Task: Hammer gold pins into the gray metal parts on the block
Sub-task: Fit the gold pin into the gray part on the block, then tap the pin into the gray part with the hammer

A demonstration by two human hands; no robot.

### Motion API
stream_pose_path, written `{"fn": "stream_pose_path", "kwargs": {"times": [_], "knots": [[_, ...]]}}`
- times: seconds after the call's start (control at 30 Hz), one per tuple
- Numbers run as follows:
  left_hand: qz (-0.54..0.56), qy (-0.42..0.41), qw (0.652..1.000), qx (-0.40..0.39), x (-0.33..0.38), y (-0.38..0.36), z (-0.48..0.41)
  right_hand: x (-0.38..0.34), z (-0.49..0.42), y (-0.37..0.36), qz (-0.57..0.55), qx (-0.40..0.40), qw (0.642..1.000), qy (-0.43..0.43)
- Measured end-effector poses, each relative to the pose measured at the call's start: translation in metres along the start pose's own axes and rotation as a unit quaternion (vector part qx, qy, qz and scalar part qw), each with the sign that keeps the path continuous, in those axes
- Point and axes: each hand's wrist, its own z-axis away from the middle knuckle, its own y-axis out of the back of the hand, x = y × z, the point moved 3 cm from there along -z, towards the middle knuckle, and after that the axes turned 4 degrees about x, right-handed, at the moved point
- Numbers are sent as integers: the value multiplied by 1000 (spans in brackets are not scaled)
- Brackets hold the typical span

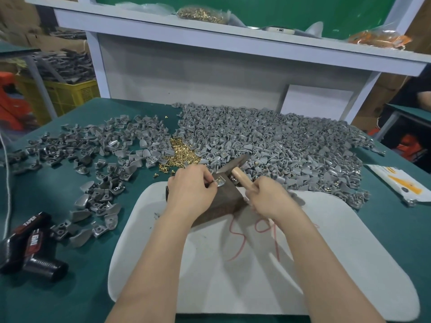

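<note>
In the head view, a person is working at a green worktop (70, 287). A white pad (326, 252) is lying at the near edge. A dark block (225, 202) is sitting on the far end of the pad, near the middle of the worktop. One gray metal part (221, 182) is lying on top of the block, at its far end. A gold pin (219, 180) is showing in the part, but it is too small to tell how deep it is sitting.

The left hand (190, 190) is pinching the part with curled fingers and holding it down on the block. The right hand (268, 194) is wrapping around the wooden handle of the hammer (241, 176). The two hands are a little apart, with the block between them.

The handle is pointing from the right hand away and to the left. The hammer's metal head is hanging just past the part and looking blurry. The part is lying right at the left fingertips, so the next hit will probably be landing very near them.

Loose pins (180, 153) are piling up just behind the block. Spare gray parts (279, 141) are heaping toward the far right corner, and a black tool (30, 243) is lying by the left edge.
</note>
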Motion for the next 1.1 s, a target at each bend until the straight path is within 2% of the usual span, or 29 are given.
{"fn": "stream_pose_path", "kwargs": {"times": [0.07, 0.17, 0.3, 0.4, 0.47, 0.57, 0.63, 0.73, 0.77, 0.87, 0.93, 1.03, 1.1], "knots": [[1, 0, 1000, 0, 0, -1, -1, 4, 2, 11, -26, 52, 998, 2], [-3, -3, 1000, 2, 0, 0, -1, 3, 13, 39, -51, 134, 987, 66], [-12, -7, 1000, 0, 1, 1, -1, -8, 42, 57, -41, 218, 962, 162], [-3, -8, 1000, 0, 2, 2, 0, -15, 62, 56, -68, 298, 933, 188], [6, -4, 1000, 1, 2, 2, 1, -16, 69, 51, -61, 273, 939, 201], [17, -1, 1000, 9, 3, 4, 2, -15, 69, 37, 35, 169, 966, 190], [16, -1, 1000, 11, 2, 5, 2, -18, 65, 43, 49, 205, 958, 196], [5, -3, 1000, 4, 3, 4, 2, -15, 64, 55, -72, 306, 927, 203], [7, 1, 1000, 0, 2, 4, 1, -15, 63, 54, -72, 295, 930, 204], [12, 6, 1000, 2, 3, 5, 2, -9, 60, 35, 34, 159, 970, 181], [13, 8, 1000, 5, 2, 5, 2, -10, 57, 41, 58, 186, 965, 176], [21, -5, 1000, 4, 3, 4, 2, -8, 64, 51, -60, 298, 930, 205], [19, -4, 1000, 5, 2, 3, 2, -11, 66, 46, -64, 262, 938, 219]]}}
